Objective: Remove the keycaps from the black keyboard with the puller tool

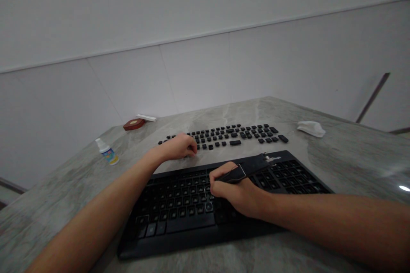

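A black keyboard (173, 245) lies in front of me with most of its keycaps off, the bare switch sockets showing. A few keys (156, 228) are still in place at its lower left. My right hand (235, 187) is closed around a black keycap puller (253, 165), held like a pen; a thin wire shows by its lower end, over the middle of the keyboard. Beyond the keyboard's back edge, my left hand (181, 146) rests with fingers curled down and pinched near the loose keycaps (235, 142). What those fingertips hold, if anything, is hidden.
Loose keycaps are laid out in rows on the grey marbled table (60, 204). A small spray bottle (108, 153) stands at the left. Behind it lie a red-brown case (133, 125) and a white strip (146, 117). A crumpled white tissue (311, 128) lies at the right.
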Demonstrator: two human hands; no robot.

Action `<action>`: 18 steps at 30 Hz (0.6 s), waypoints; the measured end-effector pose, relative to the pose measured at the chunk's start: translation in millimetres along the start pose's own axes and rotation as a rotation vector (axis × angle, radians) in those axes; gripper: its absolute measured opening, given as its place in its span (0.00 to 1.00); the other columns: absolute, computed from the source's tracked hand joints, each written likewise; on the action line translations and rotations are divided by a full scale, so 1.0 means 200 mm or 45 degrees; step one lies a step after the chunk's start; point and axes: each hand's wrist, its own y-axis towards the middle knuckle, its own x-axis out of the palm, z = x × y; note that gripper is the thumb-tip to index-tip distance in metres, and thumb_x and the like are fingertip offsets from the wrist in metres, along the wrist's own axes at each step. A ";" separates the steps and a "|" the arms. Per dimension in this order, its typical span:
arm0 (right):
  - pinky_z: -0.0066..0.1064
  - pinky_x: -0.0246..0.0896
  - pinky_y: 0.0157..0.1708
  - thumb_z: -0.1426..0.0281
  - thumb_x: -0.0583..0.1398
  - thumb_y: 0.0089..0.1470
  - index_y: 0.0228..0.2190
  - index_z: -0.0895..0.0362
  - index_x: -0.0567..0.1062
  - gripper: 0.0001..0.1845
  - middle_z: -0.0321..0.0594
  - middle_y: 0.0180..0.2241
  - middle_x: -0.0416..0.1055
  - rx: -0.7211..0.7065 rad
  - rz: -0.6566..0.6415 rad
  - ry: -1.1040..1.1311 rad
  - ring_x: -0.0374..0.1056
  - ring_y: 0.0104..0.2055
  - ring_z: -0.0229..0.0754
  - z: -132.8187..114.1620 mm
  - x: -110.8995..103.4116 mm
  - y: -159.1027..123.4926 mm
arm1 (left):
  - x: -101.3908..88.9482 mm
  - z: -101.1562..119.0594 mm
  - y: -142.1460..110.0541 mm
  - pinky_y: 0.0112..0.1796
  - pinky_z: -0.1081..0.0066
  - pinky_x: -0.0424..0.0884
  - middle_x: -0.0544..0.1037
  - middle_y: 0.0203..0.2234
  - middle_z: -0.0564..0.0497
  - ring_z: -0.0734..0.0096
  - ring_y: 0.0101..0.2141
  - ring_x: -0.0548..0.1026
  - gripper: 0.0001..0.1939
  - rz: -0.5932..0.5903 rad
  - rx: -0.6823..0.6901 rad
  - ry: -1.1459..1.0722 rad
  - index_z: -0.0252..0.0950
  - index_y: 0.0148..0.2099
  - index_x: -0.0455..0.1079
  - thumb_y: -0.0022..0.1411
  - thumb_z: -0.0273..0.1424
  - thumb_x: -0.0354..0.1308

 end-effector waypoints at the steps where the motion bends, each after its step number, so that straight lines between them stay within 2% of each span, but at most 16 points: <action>1: 0.29 0.45 0.22 0.69 0.54 0.39 0.12 0.57 0.60 0.11 0.31 0.14 0.51 -0.002 0.001 -0.002 0.51 0.21 0.34 0.00 0.00 0.00 | -0.01 0.00 -0.01 0.40 0.72 0.67 0.81 0.34 0.50 0.70 0.35 0.75 0.05 0.017 0.007 0.001 0.36 0.37 0.79 0.58 0.24 0.63; 7: 0.28 0.45 0.23 0.70 0.54 0.40 0.13 0.57 0.59 0.10 0.31 0.15 0.51 -0.016 -0.015 0.005 0.51 0.21 0.33 0.01 0.00 0.00 | -0.05 -0.03 -0.04 0.44 0.70 0.67 0.80 0.39 0.49 0.67 0.40 0.75 0.08 0.034 0.051 0.033 0.37 0.42 0.77 0.58 0.25 0.63; 13: 0.29 0.45 0.24 0.69 0.54 0.40 0.12 0.56 0.57 0.11 0.31 0.16 0.50 -0.027 -0.004 -0.056 0.51 0.22 0.34 0.00 0.00 0.00 | 0.02 -0.05 -0.01 0.41 0.69 0.67 0.80 0.34 0.50 0.67 0.36 0.75 0.08 -0.021 0.076 0.073 0.38 0.37 0.78 0.54 0.22 0.65; 18: 0.29 0.45 0.23 0.69 0.54 0.41 0.13 0.57 0.59 0.11 0.31 0.15 0.51 -0.014 -0.031 -0.037 0.51 0.21 0.34 0.00 0.00 -0.01 | 0.05 -0.01 0.01 0.43 0.69 0.67 0.80 0.35 0.52 0.68 0.37 0.75 0.06 0.032 0.135 0.015 0.38 0.36 0.76 0.57 0.22 0.63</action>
